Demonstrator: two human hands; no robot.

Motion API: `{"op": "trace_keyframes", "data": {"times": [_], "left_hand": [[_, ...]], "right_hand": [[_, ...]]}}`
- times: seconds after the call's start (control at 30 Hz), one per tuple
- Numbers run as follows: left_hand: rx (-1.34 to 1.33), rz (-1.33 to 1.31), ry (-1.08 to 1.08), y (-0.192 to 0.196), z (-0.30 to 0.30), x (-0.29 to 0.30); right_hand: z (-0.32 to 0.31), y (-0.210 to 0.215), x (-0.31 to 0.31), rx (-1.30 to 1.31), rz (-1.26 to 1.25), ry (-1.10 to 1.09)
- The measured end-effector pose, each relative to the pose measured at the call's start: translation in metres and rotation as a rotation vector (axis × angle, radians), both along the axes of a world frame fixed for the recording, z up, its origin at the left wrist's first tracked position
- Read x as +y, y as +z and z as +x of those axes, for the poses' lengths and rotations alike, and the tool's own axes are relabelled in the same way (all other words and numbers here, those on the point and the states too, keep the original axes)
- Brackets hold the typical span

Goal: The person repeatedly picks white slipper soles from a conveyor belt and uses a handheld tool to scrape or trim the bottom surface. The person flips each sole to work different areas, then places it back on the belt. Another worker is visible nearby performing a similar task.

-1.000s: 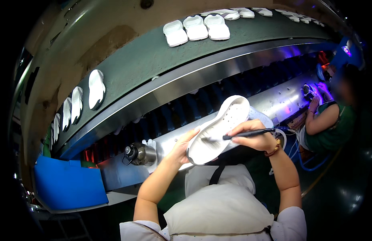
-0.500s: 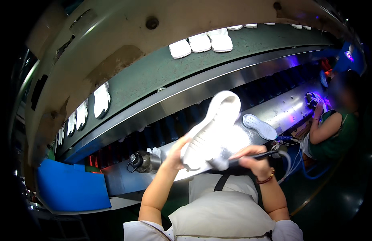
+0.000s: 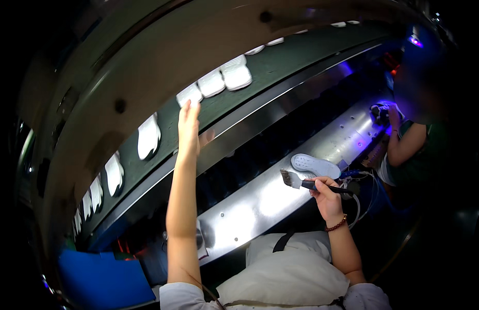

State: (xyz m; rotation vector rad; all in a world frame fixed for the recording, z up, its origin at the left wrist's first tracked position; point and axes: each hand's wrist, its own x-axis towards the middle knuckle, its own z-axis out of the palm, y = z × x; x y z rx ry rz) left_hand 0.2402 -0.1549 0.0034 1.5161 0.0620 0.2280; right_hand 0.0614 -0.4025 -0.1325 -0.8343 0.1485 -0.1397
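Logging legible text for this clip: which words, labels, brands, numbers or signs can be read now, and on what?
None can be read.
Brush, white soles, grey sole: no lettering discernible.
Purple light: too small and blurred to tell.

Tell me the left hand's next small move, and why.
Probably close the left hand on the leftmost white sole in the row of three on the green belt: in this view the hand overlaps that sole's near edge, fingers extended and holding nothing visible, though contact is unclear. The right hand is occupied, holding the brush.
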Motion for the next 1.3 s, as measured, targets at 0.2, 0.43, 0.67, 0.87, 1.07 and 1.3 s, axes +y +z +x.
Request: {"op": "trace_keyframes", "data": {"times": [0.2, 0.43, 0.67, 0.87, 1.07, 1.3], "left_hand": [[-0.492, 1.26, 0.073, -0.013, 0.124, -0.008], [-0.037, 1.56, 0.094, -0.001, 0.096, -0.066], [0.178, 1.526, 0.23, -0.003, 0.128, -0.065], [0.307, 1.43, 0.305, 0.006, 0.186, -0.064], [0.005, 1.434, 0.172, -0.006, 0.242, -0.074], [-0.476, 1.366, 0.042, -0.045, 0.262, -0.075]], "right_hand": [[-0.005, -0.012, -0.01, 0.053, 0.042, -0.048], [0.001, -0.019, -0.029, 0.117, 0.05, -0.077], [0.011, -0.018, -0.058, 0.185, 0.09, -0.071], [0.019, -0.03, -0.073, 0.26, 0.097, -0.135], [0.043, -0.048, -0.076, 0.333, 0.156, -0.196], [0.066, -0.047, -0.064, 0.371, 0.21, -0.18]]}}
